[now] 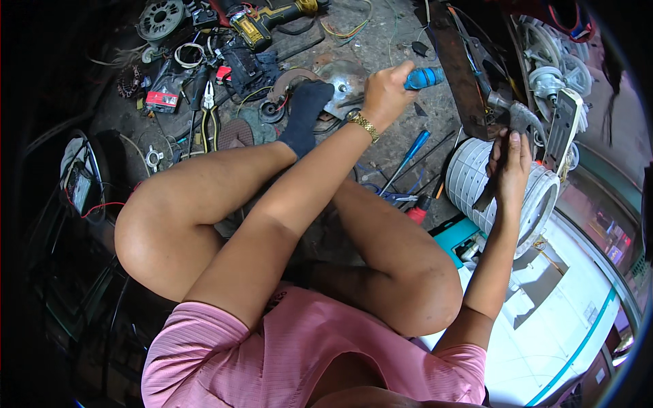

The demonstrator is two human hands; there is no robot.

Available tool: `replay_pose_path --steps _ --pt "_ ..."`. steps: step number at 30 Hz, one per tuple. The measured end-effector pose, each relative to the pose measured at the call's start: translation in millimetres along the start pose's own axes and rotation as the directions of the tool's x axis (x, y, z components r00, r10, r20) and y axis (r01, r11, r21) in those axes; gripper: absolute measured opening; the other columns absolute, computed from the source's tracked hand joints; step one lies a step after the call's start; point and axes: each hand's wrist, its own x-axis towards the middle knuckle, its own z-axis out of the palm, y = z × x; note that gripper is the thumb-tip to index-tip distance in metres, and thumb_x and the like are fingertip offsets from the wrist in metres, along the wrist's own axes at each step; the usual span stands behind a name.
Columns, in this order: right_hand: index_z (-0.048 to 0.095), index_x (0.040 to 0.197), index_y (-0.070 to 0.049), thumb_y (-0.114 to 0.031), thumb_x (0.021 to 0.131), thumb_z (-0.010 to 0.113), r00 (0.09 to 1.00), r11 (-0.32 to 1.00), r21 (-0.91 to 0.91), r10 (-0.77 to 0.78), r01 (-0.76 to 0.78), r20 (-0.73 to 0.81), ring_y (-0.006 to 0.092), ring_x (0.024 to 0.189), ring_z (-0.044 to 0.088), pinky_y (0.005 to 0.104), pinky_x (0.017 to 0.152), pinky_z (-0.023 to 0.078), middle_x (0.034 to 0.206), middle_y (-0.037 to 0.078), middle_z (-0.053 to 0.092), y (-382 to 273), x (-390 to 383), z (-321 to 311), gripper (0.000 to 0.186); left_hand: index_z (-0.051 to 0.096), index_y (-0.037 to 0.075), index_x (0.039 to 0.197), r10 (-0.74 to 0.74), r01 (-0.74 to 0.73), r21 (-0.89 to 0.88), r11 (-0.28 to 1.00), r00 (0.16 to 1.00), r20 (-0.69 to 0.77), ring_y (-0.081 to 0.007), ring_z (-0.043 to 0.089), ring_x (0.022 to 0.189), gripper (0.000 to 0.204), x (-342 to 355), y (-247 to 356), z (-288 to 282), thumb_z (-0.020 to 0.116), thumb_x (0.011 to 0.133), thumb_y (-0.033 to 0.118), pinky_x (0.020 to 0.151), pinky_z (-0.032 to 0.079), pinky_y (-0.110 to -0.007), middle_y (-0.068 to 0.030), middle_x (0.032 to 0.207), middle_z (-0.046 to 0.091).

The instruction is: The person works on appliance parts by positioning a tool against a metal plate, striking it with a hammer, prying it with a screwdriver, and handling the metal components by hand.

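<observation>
"Hammer (520,117): where are we keeping it?"
"In our right hand (513,164), closing round its handle, the head projecting above."
"Blue tool (423,79)?"
"We are gripping it in our left hand (388,92), its end jutting rightward."

The left hand (389,88) covers the middle of a blue-handled tool (424,78); its working end cannot be made out. The right hand's (515,166) fingers hide part of the hammer (524,119) handle. The right forearm (502,234) blocks some of a white drum (466,183). The far edge crops a yellow-and-black power tool (253,28); the near edge, the pink shirt (306,347). Far-left clutter fades into shadow.
</observation>
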Motion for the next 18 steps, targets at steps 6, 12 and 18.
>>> replay_pose_path --steps 6,12,18 --pt "0.057 0.101 -0.009 -0.040 0.106 0.048 0.996 0.988 -0.123 -0.083 0.088 0.045 0.0051 0.045 0.035 0.0221 0.040 0.027 0.063 -0.003 0.044 -27.2 21.1 7.5 0.033 0.061 0.010 0.095 -0.012 0.013 0.015 1.000 0.997 -0.071 -0.0417 0.067 0.076 0.030 4.5 -3.2 2.6 0.079 0.071 0.012 0.064 0.052 -0.050 -0.0174 0.078 0.067" --pt "0.062 0.099 0.001 -0.036 0.104 0.051 0.929 0.717 -0.593 -0.320 0.367 0.187 0.0186 0.069 0.055 0.0341 0.065 0.044 0.075 0.007 0.059 -26.6 56.7 23.8 0.039 0.060 0.010 0.092 -0.027 0.028 0.011 1.000 0.998 -0.058 -0.0413 0.067 0.076 0.026 5.5 7.9 0.4 0.077 0.073 0.015 0.062 0.052 -0.050 -0.0174 0.078 0.068" --pt "0.066 0.099 0.001 -0.033 0.100 0.055 0.828 0.639 -0.558 -0.533 0.530 0.176 0.0302 0.081 0.059 0.0395 0.079 0.046 0.086 0.016 0.067 -118.5 73.4 -27.7 0.036 0.059 0.009 0.090 -0.018 0.028 0.115 0.993 0.996 -0.086 -0.0407 0.067 0.074 0.026 3.4 -0.8 -20.0 0.078 0.074 0.017 0.061 0.051 -0.049 -0.0166 0.076 0.067"
